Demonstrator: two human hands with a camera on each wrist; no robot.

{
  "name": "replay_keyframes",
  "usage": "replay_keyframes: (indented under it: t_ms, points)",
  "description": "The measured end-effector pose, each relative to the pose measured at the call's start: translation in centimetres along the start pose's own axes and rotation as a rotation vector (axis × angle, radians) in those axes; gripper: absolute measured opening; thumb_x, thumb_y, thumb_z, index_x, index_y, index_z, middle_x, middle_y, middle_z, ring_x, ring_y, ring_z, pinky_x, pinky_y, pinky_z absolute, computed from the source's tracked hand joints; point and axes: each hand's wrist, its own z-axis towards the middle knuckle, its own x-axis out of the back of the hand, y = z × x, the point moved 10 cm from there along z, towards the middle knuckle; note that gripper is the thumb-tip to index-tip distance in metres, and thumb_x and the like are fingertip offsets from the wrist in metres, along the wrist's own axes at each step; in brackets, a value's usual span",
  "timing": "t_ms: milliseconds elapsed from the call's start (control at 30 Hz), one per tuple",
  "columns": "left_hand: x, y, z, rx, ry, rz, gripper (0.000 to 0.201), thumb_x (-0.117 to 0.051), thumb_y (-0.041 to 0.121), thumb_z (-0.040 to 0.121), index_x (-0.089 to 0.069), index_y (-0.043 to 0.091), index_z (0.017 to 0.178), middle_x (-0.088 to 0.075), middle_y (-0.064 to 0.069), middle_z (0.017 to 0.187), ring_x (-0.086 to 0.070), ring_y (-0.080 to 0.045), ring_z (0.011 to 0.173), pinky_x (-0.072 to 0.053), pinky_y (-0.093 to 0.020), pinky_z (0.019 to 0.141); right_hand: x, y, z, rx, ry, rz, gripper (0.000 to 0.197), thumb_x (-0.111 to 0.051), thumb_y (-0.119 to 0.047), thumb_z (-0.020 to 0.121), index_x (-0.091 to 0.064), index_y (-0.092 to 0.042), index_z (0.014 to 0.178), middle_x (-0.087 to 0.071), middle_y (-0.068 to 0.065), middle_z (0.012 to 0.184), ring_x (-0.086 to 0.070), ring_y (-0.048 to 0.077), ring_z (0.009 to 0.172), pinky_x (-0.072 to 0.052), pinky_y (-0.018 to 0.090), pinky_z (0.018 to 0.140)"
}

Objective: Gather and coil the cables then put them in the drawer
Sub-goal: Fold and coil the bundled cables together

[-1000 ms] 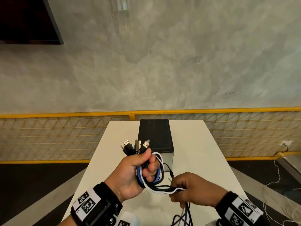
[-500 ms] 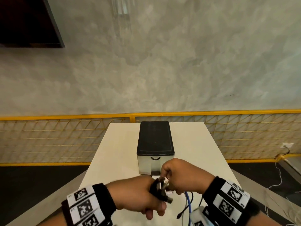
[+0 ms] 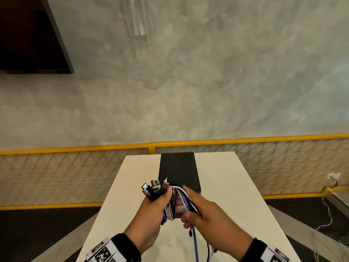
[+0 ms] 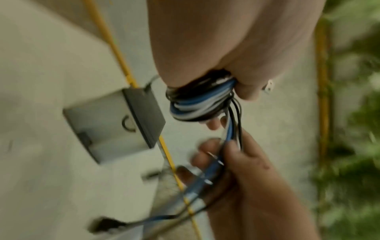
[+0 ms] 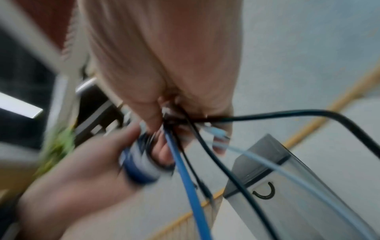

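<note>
My left hand [image 3: 156, 207] grips a coil of blue, white and black cables [image 3: 171, 208], with the plug ends [image 3: 153, 186] sticking up above the thumb. The loops wrap round its fingers in the left wrist view, cable coil [image 4: 201, 104]. My right hand [image 3: 196, 210] holds the loose strands just right of the coil; a blue cable tail [image 3: 195, 242] and black ones hang below it. The small drawer box [image 3: 178, 171], black-topped, stands shut on the white table [image 3: 236, 195] right behind my hands. Its front with a ring handle [image 5: 265, 193] shows in the right wrist view.
A yellow mesh railing [image 3: 75, 167] runs behind the table, before a grey wall. Loose wires [image 3: 328, 214] lie on the floor at the right. Dark floor flanks the table on both sides.
Both hands have risen from low by the drawer front, and the left hand has turned so the plug ends point up again. The right hand has brought the strands over the coil.
</note>
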Motion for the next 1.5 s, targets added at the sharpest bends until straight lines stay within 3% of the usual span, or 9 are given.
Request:
replay_keyframes:
  t_ms: [133,233,433,633,900,1067,1200,1333,1500]
  points:
    - [-1.5,0.2,0.3,-0.006,-0.070,-0.044,0.045,-0.065,0.040,0.075,-0.074,0.012,0.108,-0.076,-0.009,0.108,-0.069,-0.025,0.106,-0.047,-0.039,0.095,-1.3,-1.9,-0.8,0.121,0.122,-0.172,0.065,-0.045,-0.023,0.097,-0.013,-0.052,0.146,-0.057,-0.014,0.134,-0.058,0.000,0.109,-0.045,0.014,0.096]
    - [-2.0,-0.3,0.4,0.042,-0.098,-0.156,0.041,-0.069,0.029,0.072,-0.073,0.001,0.103,-0.075,-0.014,0.109,-0.071,-0.024,0.106,-0.052,-0.037,0.092,-2.1,-2.7,-1.1,0.198,0.156,-0.307,0.065,-0.042,-0.025,0.097,-0.008,-0.045,0.149,-0.042,-0.014,0.149,-0.045,0.006,0.132,-0.039,0.012,0.098]
    - [-1.5,-1.0,1.2,0.094,0.008,-0.359,0.014,-0.065,0.008,0.086,-0.075,0.001,0.092,-0.075,-0.018,0.106,-0.073,-0.015,0.083,-0.054,-0.032,0.078,-2.9,-1.9,-1.8,0.133,0.214,-0.420,0.076,-0.049,-0.035,0.089,-0.001,-0.054,0.144,-0.048,-0.023,0.138,-0.059,0.007,0.113,-0.046,0.016,0.090]
    - [-0.2,1.2,2.2,-0.004,0.035,-0.535,0.029,-0.052,-0.007,0.088,-0.075,0.002,0.073,-0.075,-0.013,0.082,-0.066,-0.013,0.059,-0.056,-0.020,0.055,-1.8,2.6,-2.2,-0.063,0.278,-0.230,0.049,-0.058,-0.038,0.076,-0.024,-0.068,0.095,-0.068,-0.018,0.089,-0.065,0.006,0.091,-0.051,0.021,0.080]
    - [2.6,1.5,2.7,-0.133,0.085,-0.495,0.023,-0.051,-0.002,0.091,-0.070,0.003,0.080,-0.064,-0.008,0.076,-0.057,-0.008,0.054,-0.049,-0.019,0.060,0.3,2.7,-3.8,-0.022,0.373,-0.234,0.082,-0.065,-0.066,0.059,-0.033,-0.050,0.132,-0.032,-0.035,0.130,-0.033,-0.011,0.120,-0.029,0.019,0.103]
    - [5.5,1.2,3.3,-0.218,0.319,-0.307,0.014,-0.057,-0.001,0.092,-0.069,0.003,0.087,-0.067,-0.007,0.076,-0.057,-0.015,0.066,-0.049,-0.027,0.073,1.3,3.4,-5.0,-0.122,0.464,0.056,0.026,-0.072,-0.036,0.081,-0.055,-0.040,0.100,-0.058,-0.016,0.104,-0.056,0.010,0.099,-0.041,0.010,0.076]
    - [5.4,0.3,3.6,-0.224,0.370,-0.181,0.016,-0.063,0.006,0.090,-0.067,-0.002,0.102,-0.061,-0.009,0.078,-0.057,-0.019,0.073,-0.044,-0.031,0.076,0.4,1.2,-4.7,-0.061,0.438,-0.133,0.033,-0.069,-0.040,0.082,-0.047,-0.051,0.104,-0.034,-0.037,0.122,-0.033,-0.010,0.114,-0.033,0.013,0.089]
    - [4.4,0.7,3.1,-0.250,0.355,-0.178,0.012,-0.062,0.006,0.090,-0.067,0.000,0.100,-0.061,-0.006,0.076,-0.057,-0.015,0.068,-0.043,-0.029,0.071,-3.2,4.5,-3.4,-0.378,0.248,0.554,0.040,-0.059,-0.060,0.080,-0.070,-0.023,0.094,-0.074,-0.005,0.092,-0.068,0.015,0.085,-0.051,0.030,0.070]
    - [0.8,-0.7,1.0,-0.143,0.156,-0.314,0.020,-0.059,0.006,0.091,-0.072,0.006,0.077,-0.060,-0.007,0.065,-0.057,-0.015,0.059,-0.047,-0.032,0.067,-8.9,5.5,-2.2,-0.658,-0.007,1.245,0.062,-0.042,-0.059,0.093,-0.053,-0.004,0.119,-0.071,0.024,0.106,-0.071,0.034,0.089,-0.052,0.042,0.072]
